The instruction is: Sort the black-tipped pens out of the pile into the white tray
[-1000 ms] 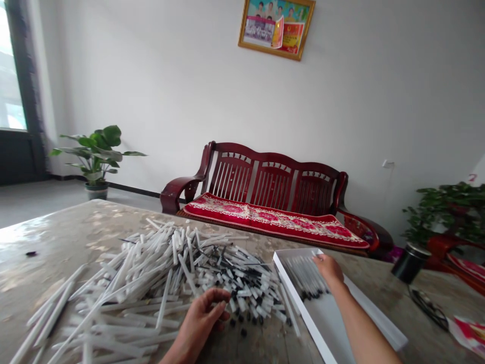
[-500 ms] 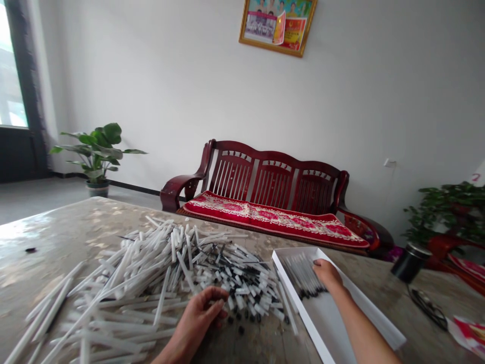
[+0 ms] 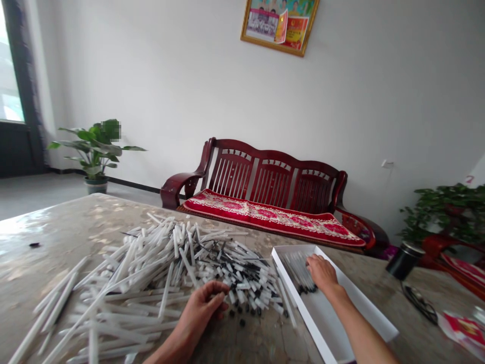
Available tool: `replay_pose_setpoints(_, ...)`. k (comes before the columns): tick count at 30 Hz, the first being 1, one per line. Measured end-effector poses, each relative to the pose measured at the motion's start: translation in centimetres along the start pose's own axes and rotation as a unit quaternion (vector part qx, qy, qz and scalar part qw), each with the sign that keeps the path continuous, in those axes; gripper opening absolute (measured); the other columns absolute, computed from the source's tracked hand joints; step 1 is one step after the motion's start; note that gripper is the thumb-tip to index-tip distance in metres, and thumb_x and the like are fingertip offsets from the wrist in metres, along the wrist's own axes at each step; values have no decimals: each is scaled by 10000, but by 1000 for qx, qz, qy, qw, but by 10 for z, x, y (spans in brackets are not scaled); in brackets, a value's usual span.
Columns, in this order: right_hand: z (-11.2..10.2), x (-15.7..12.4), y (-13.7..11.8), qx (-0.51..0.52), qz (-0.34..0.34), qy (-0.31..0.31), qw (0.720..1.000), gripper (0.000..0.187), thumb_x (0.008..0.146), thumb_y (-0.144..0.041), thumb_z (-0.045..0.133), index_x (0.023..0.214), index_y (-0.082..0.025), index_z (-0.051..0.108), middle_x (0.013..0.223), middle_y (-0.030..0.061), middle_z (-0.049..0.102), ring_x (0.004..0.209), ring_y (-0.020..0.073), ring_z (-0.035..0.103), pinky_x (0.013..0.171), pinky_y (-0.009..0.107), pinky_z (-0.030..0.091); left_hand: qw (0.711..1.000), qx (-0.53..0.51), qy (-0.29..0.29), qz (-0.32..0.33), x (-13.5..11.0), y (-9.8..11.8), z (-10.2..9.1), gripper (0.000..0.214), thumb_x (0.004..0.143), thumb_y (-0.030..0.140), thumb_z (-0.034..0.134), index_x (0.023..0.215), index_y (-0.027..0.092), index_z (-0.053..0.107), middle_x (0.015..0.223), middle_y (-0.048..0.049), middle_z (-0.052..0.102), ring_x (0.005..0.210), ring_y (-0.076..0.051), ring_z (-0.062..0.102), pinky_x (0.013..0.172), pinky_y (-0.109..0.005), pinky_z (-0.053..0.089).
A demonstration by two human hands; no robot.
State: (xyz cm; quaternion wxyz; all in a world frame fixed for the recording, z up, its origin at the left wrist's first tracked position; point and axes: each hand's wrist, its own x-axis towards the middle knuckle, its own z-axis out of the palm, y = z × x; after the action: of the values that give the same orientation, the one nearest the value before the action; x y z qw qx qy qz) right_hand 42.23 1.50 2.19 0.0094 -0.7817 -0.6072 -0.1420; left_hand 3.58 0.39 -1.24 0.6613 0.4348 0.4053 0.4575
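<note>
My right hand [image 3: 321, 270] reaches into a shallow white box [image 3: 310, 323], its fingers bent over a row of thin translucent tubes with dark ends [image 3: 294, 268]. The hand hides whether it grips one of them. My left hand [image 3: 206, 303] rests low in front of a heap of short white-and-black pieces [image 3: 246, 283], its thumb and fingers brought together. Whatever lies between those fingers, if anything, is too small to make out. Left of that hand spreads a large pile of long whitish plastic tubes [image 3: 129, 278].
The stone-patterned table [image 3: 106, 217] also carries a black canister [image 3: 405, 260], a pair of glasses [image 3: 420, 303] and a red-and-white packet [image 3: 462, 328] at the right. Behind stands a wooden bench [image 3: 265, 177] with a red cover. A potted plant [image 3: 94, 151] stands at the left.
My right hand has shifted slightly left along the tubes in the box, showing more of its back. My left hand stays almost in place. The view has moved slightly.
</note>
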Motion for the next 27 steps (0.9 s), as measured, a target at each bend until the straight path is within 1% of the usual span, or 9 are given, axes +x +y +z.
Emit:
replay_pose_setpoints(5,-5,0,3,-20,57,10,998,214,949,-189,456,1005,-166,661,1036,127,680,985,234,634,774,299,411,1000,-12,-4,-3,3,-4,0,384,502,455,802,728,175,667,589,23,598,548,-140,591,465,-222,417)
replay_pose_setpoints(8,-13,5,3,-20,91,20,995,271,986,-221,370,1056,-175,628,1056,126,673,973,221,645,733,290,408,1000,-22,-2,-4,3,-2,0,381,506,451,798,733,176,664,597,23,596,554,-141,591,478,-226,418)
replay_pose_setpoints(11,-22,12,3,-16,99,25,995,296,993,-243,343,1081,-189,620,1093,119,660,970,213,646,699,279,402,999,-31,5,-13,0,2,0,370,510,434,798,734,172,663,633,13,615,571,-140,590,497,-233,427)
replay_pose_setpoints(15,-29,10,3,-9,38,6,999,269,923,-154,449,1049,-254,664,1117,56,654,935,184,646,681,259,390,999,-45,14,-18,-2,5,0,348,510,404,796,730,170,663,635,18,611,578,-136,587,500,-229,429)
replay_pose_setpoints(18,-27,0,4,-14,-24,-20,999,369,844,-49,486,1032,-286,696,1101,19,659,951,164,638,711,239,386,998,-50,12,-20,-1,4,0,324,521,390,786,728,175,658,646,21,612,573,-133,591,501,-228,434)
replay_pose_setpoints(20,-24,-6,3,-23,-54,-34,998,377,812,-25,501,993,-277,715,1074,18,664,965,165,630,736,234,387,999,-49,8,-22,-1,3,0,312,528,383,778,728,178,656,673,18,623,578,-133,598,505,-229,440)
replay_pose_setpoints(23,-20,-11,1,-36,-82,-39,995,310,801,-26,516,866,-246,725,1027,29,670,972,183,616,769,243,387,999,-48,6,-20,-1,4,0,293,543,371,768,738,180,661,690,16,629,588,-132,603,509,-227,443)
replay_pose_setpoints(25,-19,-12,0,-44,-89,-34,994,285,810,-28,511,781,-232,709,990,36,674,976,195,606,796,256,382,999,-50,7,-20,-1,4,0,285,545,361,767,740,180,664,684,18,627,586,-130,600,508,-225,442)
replay_pose_setpoints(27,-19,-13,1,-48,-87,-22,995,273,824,-34,508,756,-224,691,977,44,677,986,203,598,820,267,375,998,-52,8,-21,-1,4,0,279,544,353,769,733,178,661,670,19,622,576,-129,595,501,-225,440)
